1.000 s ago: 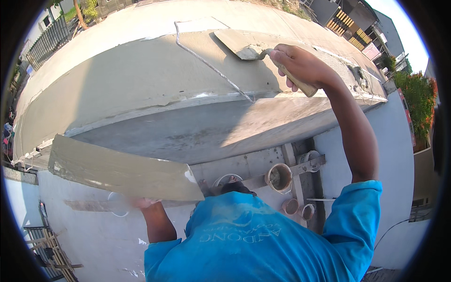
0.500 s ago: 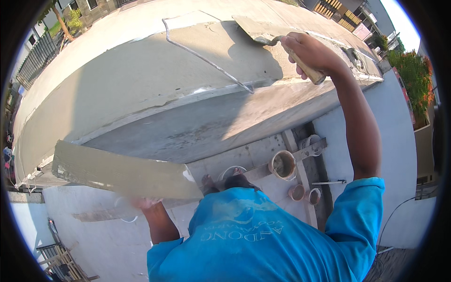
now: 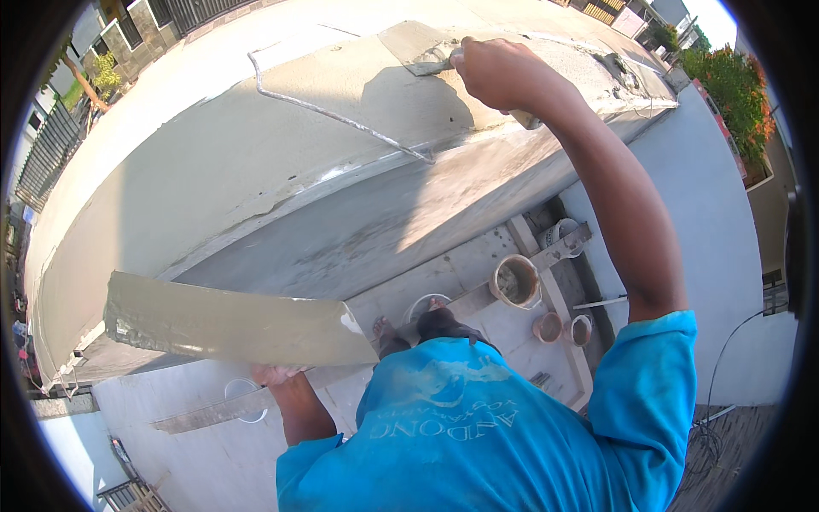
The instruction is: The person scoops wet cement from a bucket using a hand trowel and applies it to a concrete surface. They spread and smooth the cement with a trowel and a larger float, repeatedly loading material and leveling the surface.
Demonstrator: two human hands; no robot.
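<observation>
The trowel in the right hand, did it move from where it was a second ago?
Yes. Against the bent rod on the ledge, the trowel has moved to the right, farther from the rod's upper bend.

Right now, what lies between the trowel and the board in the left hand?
In the head view, between trowel and board lie the bent rod, grey plaster and a shaded wall face.

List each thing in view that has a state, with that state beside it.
Trowel: held by its handle, grey-smeared
Right grip: closed on the trowel
Board: grey-coated, raised
Left grip: at the board's near edge, fingers mostly hidden
Ledge: part sunlit, part shaded
Metal rod: bent
Large bucket: open, grey material inside
</observation>
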